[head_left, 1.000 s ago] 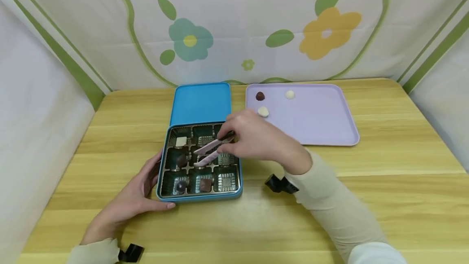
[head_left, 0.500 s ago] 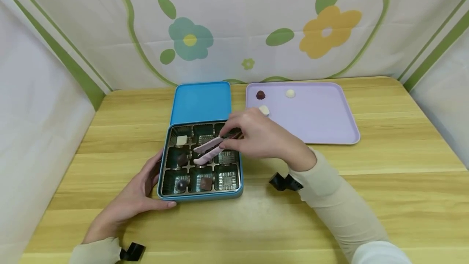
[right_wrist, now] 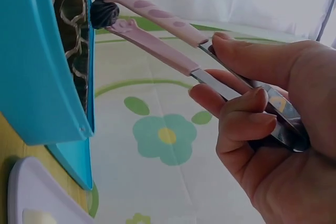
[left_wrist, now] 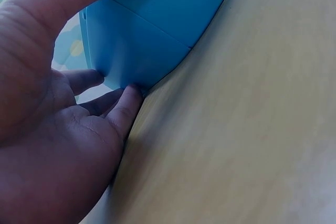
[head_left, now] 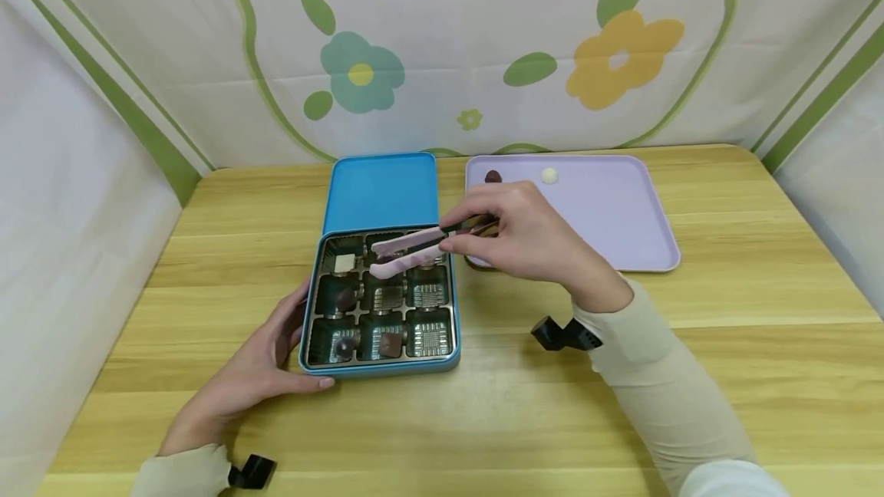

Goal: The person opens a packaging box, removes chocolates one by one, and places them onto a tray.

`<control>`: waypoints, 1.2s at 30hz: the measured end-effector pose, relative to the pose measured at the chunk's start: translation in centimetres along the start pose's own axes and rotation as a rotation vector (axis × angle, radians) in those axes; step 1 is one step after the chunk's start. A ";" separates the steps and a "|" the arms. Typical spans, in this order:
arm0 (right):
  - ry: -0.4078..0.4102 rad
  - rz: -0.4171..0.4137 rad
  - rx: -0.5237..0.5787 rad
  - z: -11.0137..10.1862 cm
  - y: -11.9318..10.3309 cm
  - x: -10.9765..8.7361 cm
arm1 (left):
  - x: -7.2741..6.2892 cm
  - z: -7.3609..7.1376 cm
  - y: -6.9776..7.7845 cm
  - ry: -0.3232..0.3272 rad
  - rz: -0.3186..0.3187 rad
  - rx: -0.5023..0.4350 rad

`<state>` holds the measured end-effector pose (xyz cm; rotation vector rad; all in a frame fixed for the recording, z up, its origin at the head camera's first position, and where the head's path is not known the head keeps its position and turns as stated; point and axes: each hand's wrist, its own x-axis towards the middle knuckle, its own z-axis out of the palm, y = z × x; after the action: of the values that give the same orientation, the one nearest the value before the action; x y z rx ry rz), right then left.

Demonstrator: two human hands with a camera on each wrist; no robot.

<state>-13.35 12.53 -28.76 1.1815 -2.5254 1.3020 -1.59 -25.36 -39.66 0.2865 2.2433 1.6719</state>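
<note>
My right hand point(head_left: 535, 235) holds a pair of tongs point(head_left: 406, 261) with pink tips, above the back rows of an open blue tin point(head_left: 414, 370). In the right wrist view, the tongs point(right_wrist: 157, 53) pinch a dark ridged chocolate point(right_wrist: 104, 14) beside the tin's rim. My left hand point(head_left: 254, 369) grips the tin's near left corner, thumb along the front and fingers at the left side. Inside the divided insert sit a white square chocolate point(head_left: 344, 263), a dark chocolate point(head_left: 346, 298), a round dark chocolate point(head_left: 344, 347) and a brown square chocolate point(head_left: 390, 344).
A blue lid point(head_left: 380, 192) lies behind the tin. To its right is a lilac tray point(head_left: 608, 221) bearing a reddish-brown chocolate point(head_left: 493, 176) and a white chocolate point(head_left: 549, 176); my right hand covers its left part. A flowered cloth point(head_left: 442, 83) hangs behind the wooden table point(head_left: 497, 436).
My right hand has moved right and back, raising the tongs with the dark chocolate from the middle compartment, which now shows bare. My left hand stays on the tin.
</note>
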 end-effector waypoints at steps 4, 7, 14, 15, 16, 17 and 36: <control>0.052 0.029 -0.005 -0.5 0.6 -0.7 | 0.0 0.0 0.2 0.007 -0.013 0.008; 0.075 0.057 0.000 -0.9 1.3 -1.3 | 0.1 0.0 0.3 0.008 -0.017 0.007; 0.117 0.122 -0.035 -2.4 2.8 -3.3 | 0.1 0.0 0.2 -0.001 -0.012 0.008; 0.125 0.135 -0.040 -2.6 3.0 -3.6 | 0.1 0.0 0.2 -0.002 -0.010 0.007; 0.134 0.152 -0.044 -2.9 3.1 -3.9 | 0.1 0.0 0.2 -0.002 -0.009 0.009; 0.141 0.171 -0.045 -3.1 3.2 -4.1 | 0.1 0.0 0.3 -0.002 -0.009 0.010; 0.259 0.402 -0.094 -6.8 4.7 -8.3 | 0.0 -0.3 0.3 0.008 -0.023 0.017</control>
<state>-12.47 24.02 -30.63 0.4617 -2.6717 1.2865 -1.67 -25.51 -39.26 0.2571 2.2590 1.6462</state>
